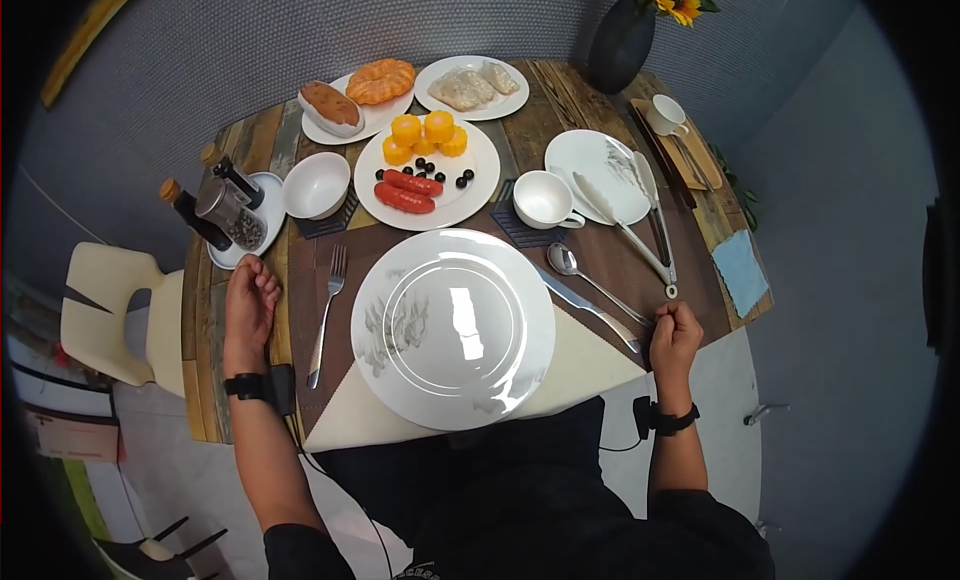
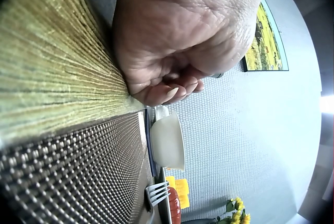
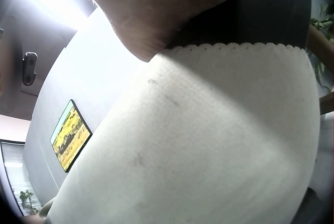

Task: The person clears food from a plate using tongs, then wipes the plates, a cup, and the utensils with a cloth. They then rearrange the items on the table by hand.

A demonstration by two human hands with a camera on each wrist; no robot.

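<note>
In the head view my left hand [image 1: 252,298] rests on the wooden table left of a fork [image 1: 328,315], its fingers loosely curled around nothing. The left wrist view shows the curled fingers [image 2: 169,91] close to the wood, with nothing in them. My right hand [image 1: 676,338] lies loosely curled at the table's right front edge, by the handle ends of a spoon [image 1: 566,261] and metal tongs [image 1: 657,242]. Only part of that hand shows in the right wrist view. Between the hands sits a large white plate [image 1: 530,325], with a table knife [image 1: 600,313] at its right.
Behind the plate are a white bowl [image 1: 316,186], a cup [image 1: 543,198] and a plate with corn [image 1: 438,125], sausages [image 1: 405,198] and dark berries. Bread [image 1: 333,105] stands farther back. Shakers [image 1: 230,213] are at left; a vase [image 1: 622,45] and wooden tray [image 1: 700,170] at right.
</note>
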